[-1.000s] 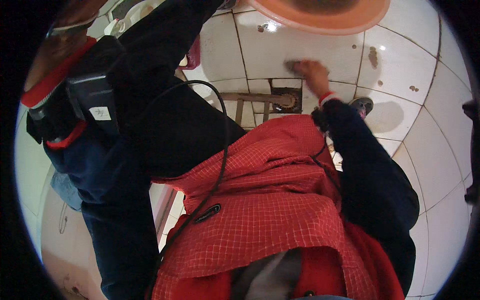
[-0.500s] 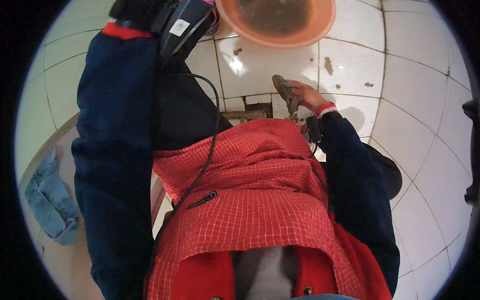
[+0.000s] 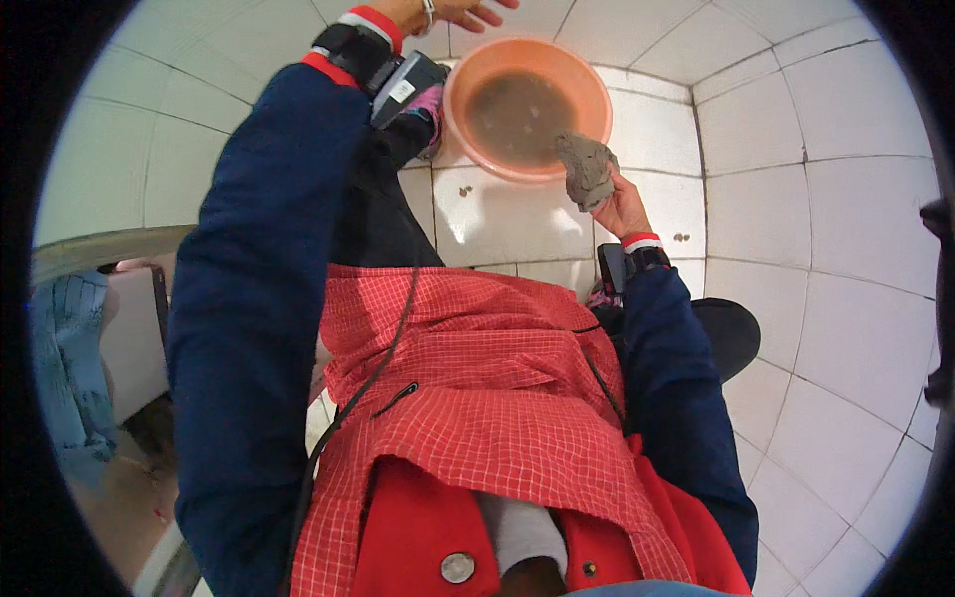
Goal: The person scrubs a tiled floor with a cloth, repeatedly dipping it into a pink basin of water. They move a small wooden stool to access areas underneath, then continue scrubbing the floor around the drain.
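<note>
Gripped in my right hand (image 3: 623, 206) is a crumpled, wet-looking grey rag (image 3: 589, 171), raised at the near right rim of an orange basin (image 3: 603, 99). Murky brownish-grey water (image 3: 517, 117) fills the bottom of that basin. My left hand (image 3: 458, 12) is stretched out past the far left side of the basin, fingers apart, with nothing in it. The top edge of the view cuts off part of this hand.
White tiled walls (image 3: 856, 209) stand close on the right and far side. Small dirty spots (image 3: 465, 192) mark the tiled floor. At the left lie a blue cloth (image 3: 75, 358) and a white panel (image 3: 136, 338). A black cable (image 3: 383, 363) runs over my red checked apron (image 3: 477, 378).
My right hand has lifted the rag from low by the floor to the basin's edge. My left hand has come into view at the top. The view has shifted, showing more of the basin.
</note>
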